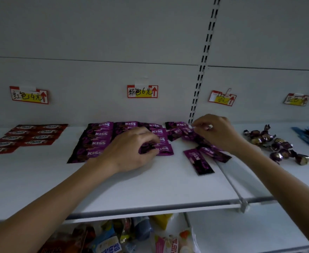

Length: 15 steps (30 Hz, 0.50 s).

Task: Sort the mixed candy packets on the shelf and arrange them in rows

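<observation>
White shelf [150, 189], price tags [142, 91] behind — left hand [128, 150] gripping purple packet [147, 148], right hand [215, 134] pinching second packet [188, 133]

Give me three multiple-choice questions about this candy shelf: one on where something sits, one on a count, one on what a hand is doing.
1. Where do the red packets lie, seen against the purple KISS packets?
A) to their right
B) to their left
C) on top of them

2. How many price tags hang on the back wall?
A) one
B) seven
C) four

3. What is the left hand doing?
A) gripping one of the purple KISS packets
B) lying flat and empty
C) holding a price tag

Answers:
1 B: the red rows sit at the left end of the shelf.
2 C: four red-and-yellow tags show in a line.
3 A: its fingers curl round a packet at the front of the rows.
</observation>
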Each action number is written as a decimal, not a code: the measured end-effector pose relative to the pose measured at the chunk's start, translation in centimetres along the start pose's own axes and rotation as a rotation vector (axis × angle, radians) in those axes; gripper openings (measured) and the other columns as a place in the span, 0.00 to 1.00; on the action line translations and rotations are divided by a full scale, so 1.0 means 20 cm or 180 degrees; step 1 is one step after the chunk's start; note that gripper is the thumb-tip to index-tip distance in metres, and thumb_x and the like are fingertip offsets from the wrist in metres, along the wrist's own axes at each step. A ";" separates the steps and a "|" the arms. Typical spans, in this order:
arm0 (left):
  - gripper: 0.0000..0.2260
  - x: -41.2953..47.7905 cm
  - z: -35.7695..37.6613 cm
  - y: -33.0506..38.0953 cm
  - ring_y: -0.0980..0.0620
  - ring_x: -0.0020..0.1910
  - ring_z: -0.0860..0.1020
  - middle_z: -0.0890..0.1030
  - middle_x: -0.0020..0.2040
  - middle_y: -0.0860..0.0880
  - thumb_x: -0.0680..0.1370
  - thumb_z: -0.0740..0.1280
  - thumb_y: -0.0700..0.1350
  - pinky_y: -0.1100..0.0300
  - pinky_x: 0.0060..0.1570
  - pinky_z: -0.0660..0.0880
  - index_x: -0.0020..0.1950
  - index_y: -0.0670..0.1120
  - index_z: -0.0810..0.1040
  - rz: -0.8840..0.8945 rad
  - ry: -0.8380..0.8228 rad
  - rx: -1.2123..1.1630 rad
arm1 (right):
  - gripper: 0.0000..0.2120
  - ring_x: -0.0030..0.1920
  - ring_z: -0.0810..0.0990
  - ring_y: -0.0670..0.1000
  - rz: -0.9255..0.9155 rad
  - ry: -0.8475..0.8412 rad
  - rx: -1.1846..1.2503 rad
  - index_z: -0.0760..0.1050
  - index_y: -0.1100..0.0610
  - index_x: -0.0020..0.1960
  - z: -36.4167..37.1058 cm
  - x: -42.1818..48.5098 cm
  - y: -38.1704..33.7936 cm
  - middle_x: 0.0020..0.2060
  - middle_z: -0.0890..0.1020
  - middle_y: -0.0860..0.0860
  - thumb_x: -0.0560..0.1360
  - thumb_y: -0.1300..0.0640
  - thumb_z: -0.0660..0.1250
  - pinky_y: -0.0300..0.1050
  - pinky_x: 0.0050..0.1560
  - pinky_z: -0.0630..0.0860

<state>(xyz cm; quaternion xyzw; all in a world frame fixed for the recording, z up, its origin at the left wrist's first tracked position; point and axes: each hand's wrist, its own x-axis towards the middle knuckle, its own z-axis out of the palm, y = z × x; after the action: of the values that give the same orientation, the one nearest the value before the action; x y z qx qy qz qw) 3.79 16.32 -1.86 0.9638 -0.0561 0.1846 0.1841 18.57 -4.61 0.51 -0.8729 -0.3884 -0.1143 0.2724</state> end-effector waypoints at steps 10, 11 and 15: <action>0.19 0.23 0.27 0.31 0.57 0.69 0.60 0.65 0.72 0.54 0.77 0.62 0.57 0.60 0.66 0.59 0.68 0.57 0.70 0.0881 -0.0865 0.0168 | 0.16 0.49 0.77 0.43 0.0347 -0.0748 -0.0213 0.77 0.51 0.60 -0.11 -0.22 0.23 0.55 0.80 0.46 0.73 0.51 0.70 0.36 0.52 0.73; 0.20 0.24 0.28 0.31 0.57 0.67 0.62 0.66 0.71 0.55 0.77 0.61 0.58 0.62 0.64 0.61 0.68 0.56 0.70 0.0899 -0.0821 0.0244 | 0.15 0.49 0.77 0.43 0.0298 -0.0749 -0.0231 0.77 0.52 0.59 -0.11 -0.23 0.23 0.54 0.80 0.46 0.73 0.51 0.69 0.34 0.50 0.73; 0.16 0.26 0.29 0.33 0.51 0.55 0.74 0.78 0.57 0.49 0.78 0.61 0.53 0.64 0.52 0.67 0.60 0.47 0.77 0.1350 -0.0433 0.0850 | 0.09 0.42 0.79 0.50 0.0183 -0.0280 -0.0319 0.80 0.58 0.54 -0.12 -0.24 0.23 0.46 0.83 0.52 0.76 0.59 0.65 0.33 0.40 0.69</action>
<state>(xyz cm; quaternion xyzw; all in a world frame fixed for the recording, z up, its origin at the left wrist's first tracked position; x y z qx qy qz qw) 9.43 7.79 -2.64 0.9565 -0.2442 0.1596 0.0082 18.81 -11.48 -1.35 -0.9004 -0.3685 -0.0872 0.2142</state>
